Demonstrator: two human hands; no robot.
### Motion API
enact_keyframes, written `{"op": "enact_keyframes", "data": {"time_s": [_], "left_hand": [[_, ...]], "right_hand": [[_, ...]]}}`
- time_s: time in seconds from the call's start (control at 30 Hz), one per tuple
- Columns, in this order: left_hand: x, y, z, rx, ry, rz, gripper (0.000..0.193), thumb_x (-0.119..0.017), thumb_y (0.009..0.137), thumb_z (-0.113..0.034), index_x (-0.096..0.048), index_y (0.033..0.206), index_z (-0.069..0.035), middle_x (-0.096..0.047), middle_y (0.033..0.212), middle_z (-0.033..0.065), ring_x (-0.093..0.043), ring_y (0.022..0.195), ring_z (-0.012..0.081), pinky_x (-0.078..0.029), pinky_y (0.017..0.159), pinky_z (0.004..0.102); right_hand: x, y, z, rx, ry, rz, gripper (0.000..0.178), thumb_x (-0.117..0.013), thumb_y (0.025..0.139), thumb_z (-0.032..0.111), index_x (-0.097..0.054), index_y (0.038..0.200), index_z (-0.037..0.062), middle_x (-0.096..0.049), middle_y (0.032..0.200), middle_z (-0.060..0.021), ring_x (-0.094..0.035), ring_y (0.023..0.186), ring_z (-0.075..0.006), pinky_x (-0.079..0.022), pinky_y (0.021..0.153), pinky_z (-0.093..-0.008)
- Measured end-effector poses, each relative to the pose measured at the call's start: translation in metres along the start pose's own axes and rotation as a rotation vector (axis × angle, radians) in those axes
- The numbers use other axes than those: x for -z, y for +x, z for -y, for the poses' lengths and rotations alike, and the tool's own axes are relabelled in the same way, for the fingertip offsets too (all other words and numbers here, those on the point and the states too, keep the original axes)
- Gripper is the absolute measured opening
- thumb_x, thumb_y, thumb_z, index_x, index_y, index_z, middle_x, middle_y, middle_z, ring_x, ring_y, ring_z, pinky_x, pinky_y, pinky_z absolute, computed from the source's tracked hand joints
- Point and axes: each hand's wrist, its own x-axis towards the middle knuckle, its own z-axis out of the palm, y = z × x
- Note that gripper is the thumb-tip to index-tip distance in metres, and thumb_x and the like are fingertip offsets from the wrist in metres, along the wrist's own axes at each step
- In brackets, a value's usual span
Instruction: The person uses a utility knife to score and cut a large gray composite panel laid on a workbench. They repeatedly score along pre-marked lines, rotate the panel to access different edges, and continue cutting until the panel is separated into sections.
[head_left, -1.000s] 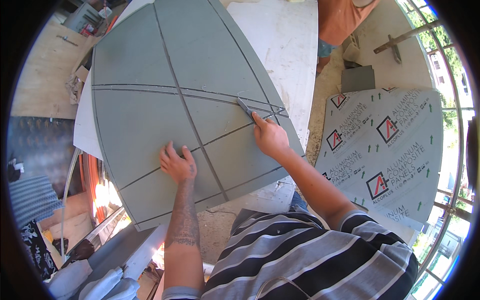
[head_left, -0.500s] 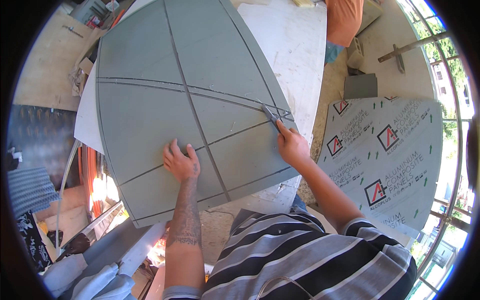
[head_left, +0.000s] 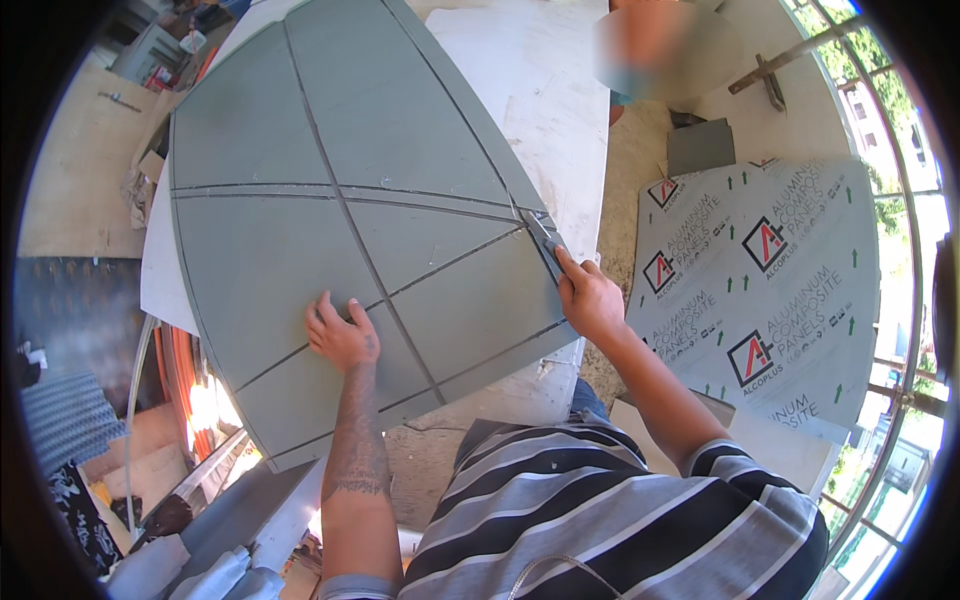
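A large grey-green panel [head_left: 240,260] lies in front of me, with dark straight grooves across its face. My left hand [head_left: 343,335] rests on it with fingers spread, just left of a groove crossing. My right hand [head_left: 592,300] is at the panel's right edge, closed around a utility knife [head_left: 543,240]. The forefinger stretches along the knife's back. Its blade tip meets the long groove near that edge, close to where several grooves come together. The handle is mostly hidden in my grip. Small pale shavings lie by the grooves.
Beneath the panel is a white work surface [head_left: 545,60]. At right, a film-covered composite panel [head_left: 690,290] stands beside a small dark grey piece [head_left: 700,147]. A blurred person [head_left: 645,45] is at the top. Metal bars [head_left: 915,300] run along the far right; grey cloth [head_left: 220,575] lies lower left.
My right hand and the knife have moved rightward across the panel, onto the groove along its right edge. My left hand stays at the same spot. The whole view has shifted slightly.
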Motion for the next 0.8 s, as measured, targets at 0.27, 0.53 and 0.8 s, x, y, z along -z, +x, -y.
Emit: {"op": "enact_keyframes", "data": {"time_s": [0.27, 0.53, 0.8], "left_hand": [[-0.004, 0.001, 0.009, -0.031, 0.052, 0.001, 0.057, -0.062, 0.103, -0.044, -0.052, 0.151, -0.014, -0.048, 0.152, 0.016, -0.044, 0.143, 0.0376, -0.036, 0.116, 0.0565], [-0.001, -0.001, 0.004, -0.008, 0.035, 0.025, 0.057, -0.062, 0.104, -0.044, -0.051, 0.151, -0.014, -0.048, 0.153, 0.0172, -0.044, 0.144, 0.0383, -0.033, 0.119, 0.0567], [0.002, 0.0, 0.001, 0.0, 0.036, 0.031, 0.055, -0.063, 0.104, -0.042, -0.052, 0.15, -0.014, -0.048, 0.153, 0.0163, -0.044, 0.144, 0.0386, -0.034, 0.117, 0.0568]], "right_hand": [[-0.008, 0.0, -0.016, -0.031, -0.029, -0.031, 0.052, -0.058, 0.104, 0.026, -0.058, 0.156, 0.028, -0.07, 0.099, -0.0169, -0.074, 0.082, -0.0391, -0.061, 0.076, -0.052], [0.014, -0.007, -0.014, 0.086, 0.058, -0.086, 0.052, -0.06, 0.104, 0.025, -0.059, 0.156, 0.0265, -0.07, 0.098, -0.0153, -0.074, 0.077, -0.0378, -0.061, 0.074, -0.0503], [-0.015, 0.015, 0.0, 0.041, 0.06, -0.007, 0.051, -0.06, 0.103, 0.022, -0.061, 0.154, 0.0245, -0.068, 0.095, -0.0162, -0.072, 0.079, -0.0397, -0.06, 0.078, -0.051]]}}
